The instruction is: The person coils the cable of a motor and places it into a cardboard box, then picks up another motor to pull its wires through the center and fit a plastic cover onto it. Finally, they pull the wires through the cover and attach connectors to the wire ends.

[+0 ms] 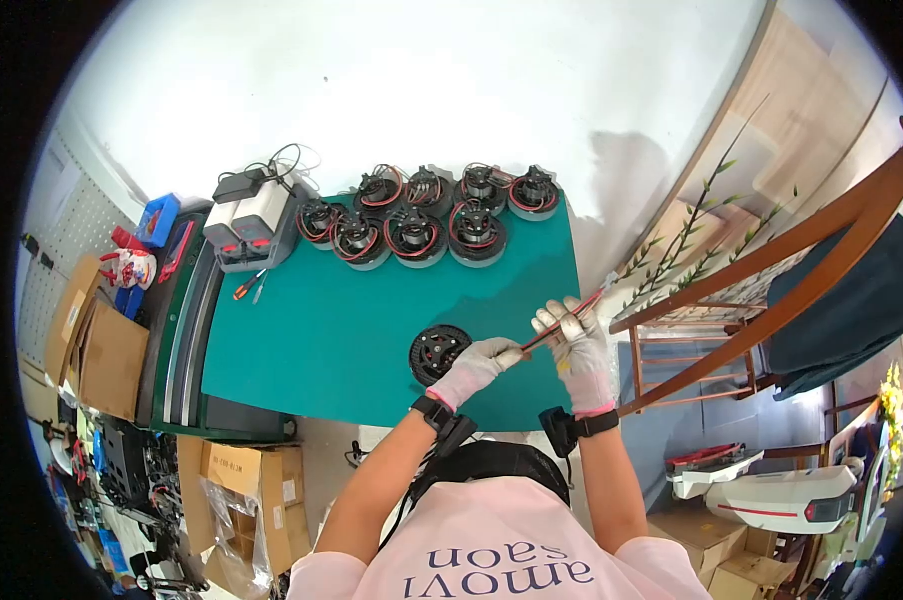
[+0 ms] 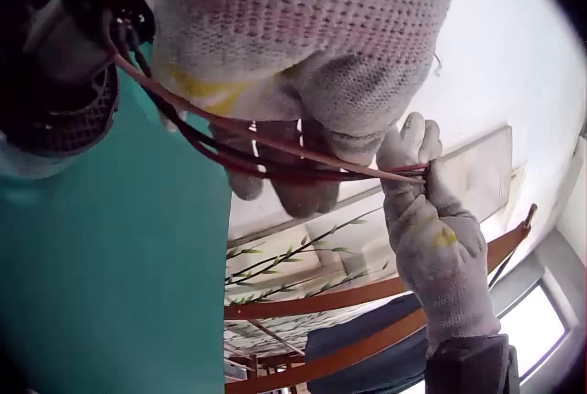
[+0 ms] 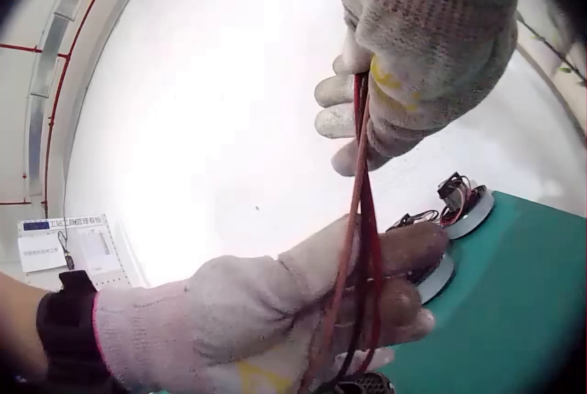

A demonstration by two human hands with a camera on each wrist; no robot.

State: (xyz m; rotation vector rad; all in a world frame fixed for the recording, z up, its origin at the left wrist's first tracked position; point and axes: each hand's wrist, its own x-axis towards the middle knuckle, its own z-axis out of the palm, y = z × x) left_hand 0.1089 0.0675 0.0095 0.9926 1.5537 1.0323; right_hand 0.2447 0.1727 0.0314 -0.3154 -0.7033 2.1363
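A bundle of red and dark wires (image 3: 359, 220) runs stretched between my two gloved hands. My right hand (image 1: 574, 335) grips the bundle near its far end, and the wire tips (image 1: 609, 283) stick out beyond the fingers. Nearer the body, my left hand (image 1: 480, 371) holds the wires between thumb and fingers, with the fingers extended behind them in the right wrist view. The wires lead back to a black wheel motor (image 1: 437, 352), which rests on the green tabletop (image 1: 312, 340) beside the left hand and is partly hidden by it.
Several more wheel motors (image 1: 417, 235) with coiled wires stand in rows at the back of the table. To the left are a grey-white device (image 1: 255, 225) and screwdrivers (image 1: 250, 285). A wooden chair (image 1: 772, 290) stands right of the table; cardboard boxes (image 1: 242, 500) lie below left.
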